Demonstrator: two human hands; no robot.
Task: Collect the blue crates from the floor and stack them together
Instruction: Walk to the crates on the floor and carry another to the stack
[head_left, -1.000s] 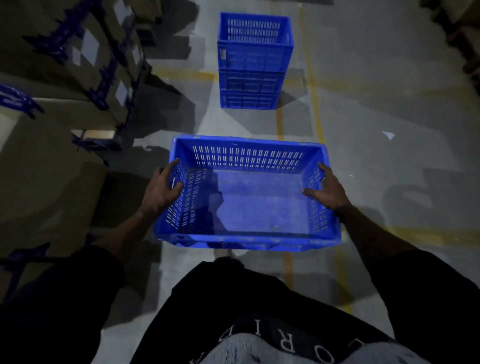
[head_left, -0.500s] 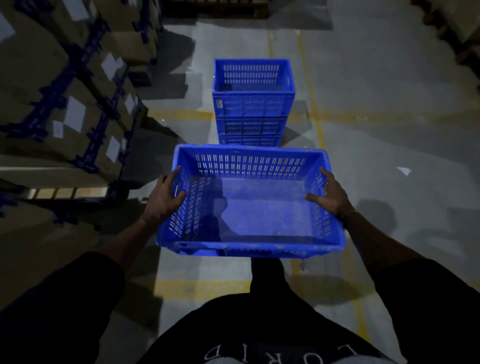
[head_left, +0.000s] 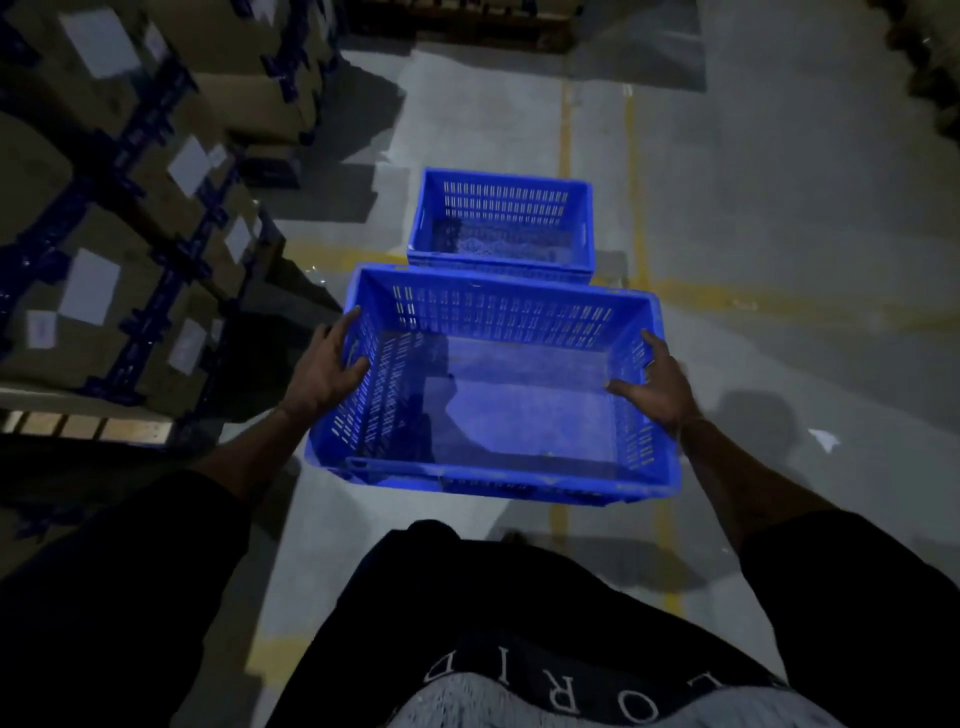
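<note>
Since the earlier frame the stack of blue crates has come much nearer, its near edge now hidden just behind the far rim of the carried crate, and its open top now shows more of the inside. Taking the carried crate as landmark: the grey concrete floor lies all around and beneath it, crossed by yellow lines that run away beyond it. To its left stand cardboard boxes bound with blue strapping and bearing white labels. The carried crate itself is empty, slotted along its walls, and held off the floor in front of the person's dark shirt. The left hand has a closed grip on its left wall, thumb inside; the right hand grips its right wall likewise. A small white scrap lies on the floor to its right.
</note>
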